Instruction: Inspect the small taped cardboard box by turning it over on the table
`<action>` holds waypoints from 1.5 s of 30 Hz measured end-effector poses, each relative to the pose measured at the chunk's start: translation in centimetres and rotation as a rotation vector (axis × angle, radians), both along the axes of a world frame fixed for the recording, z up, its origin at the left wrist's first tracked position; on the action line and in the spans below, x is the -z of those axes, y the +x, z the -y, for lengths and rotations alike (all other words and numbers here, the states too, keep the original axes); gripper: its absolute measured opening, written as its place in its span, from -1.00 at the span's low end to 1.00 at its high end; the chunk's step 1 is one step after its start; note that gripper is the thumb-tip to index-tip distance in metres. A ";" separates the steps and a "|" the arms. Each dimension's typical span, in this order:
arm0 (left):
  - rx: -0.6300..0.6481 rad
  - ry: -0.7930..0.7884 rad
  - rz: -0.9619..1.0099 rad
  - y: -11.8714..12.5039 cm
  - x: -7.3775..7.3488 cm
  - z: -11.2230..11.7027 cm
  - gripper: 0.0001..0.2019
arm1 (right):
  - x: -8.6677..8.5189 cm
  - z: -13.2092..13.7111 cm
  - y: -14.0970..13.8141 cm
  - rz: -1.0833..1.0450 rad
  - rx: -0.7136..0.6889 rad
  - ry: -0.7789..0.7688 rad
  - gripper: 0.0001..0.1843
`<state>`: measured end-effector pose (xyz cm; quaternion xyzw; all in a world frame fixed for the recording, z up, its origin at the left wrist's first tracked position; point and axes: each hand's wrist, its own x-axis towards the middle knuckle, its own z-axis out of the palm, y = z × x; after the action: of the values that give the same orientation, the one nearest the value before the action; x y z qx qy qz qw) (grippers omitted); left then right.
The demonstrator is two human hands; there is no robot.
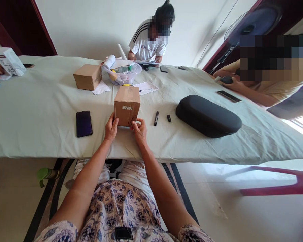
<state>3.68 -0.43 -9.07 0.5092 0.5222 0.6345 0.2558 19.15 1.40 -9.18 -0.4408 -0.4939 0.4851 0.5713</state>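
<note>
A small brown cardboard box (127, 107) with a white printed patch on its near face is gripped between my two hands at the table's near side. My left hand (111, 128) presses its lower left edge, thumb on the near face. At the lower right corner my right hand (139, 130) holds it the same way. Whether the box's bottom touches the cloth, I cannot tell. To its right lie a black marker pen (156, 118) without its cap and a black cap (169, 118). A dark phone (84, 124) lies to the left.
The table has a pale green cloth (47, 111). Beyond the box are another cardboard box (88, 77), a clear plastic basin (123, 80) full of items, and papers (147, 88). A black hard case (208, 116) lies right. People sit across the table and at both ends.
</note>
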 end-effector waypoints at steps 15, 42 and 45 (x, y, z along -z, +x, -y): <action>0.051 -0.021 0.032 0.1 -0.1 0.0 -0.21 | 0.0 -0.5 -0.1 -0.022 -0.008 0.012 -0.56; 0.084 -0.079 0.224 0.2 0.6 -0.3 -0.16 | -1.3 -5.5 8.3 0.596 0.402 0.143 -0.66; 0.098 -0.058 0.242 0.3 0.8 -0.4 -0.11 | -1.2 -7.0 9.9 0.720 0.456 0.101 -0.64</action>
<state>4.00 -0.02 -9.83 0.4461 0.4801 0.6628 0.3621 29.07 8.41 -7.97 -0.6512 -0.5749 0.1371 0.4760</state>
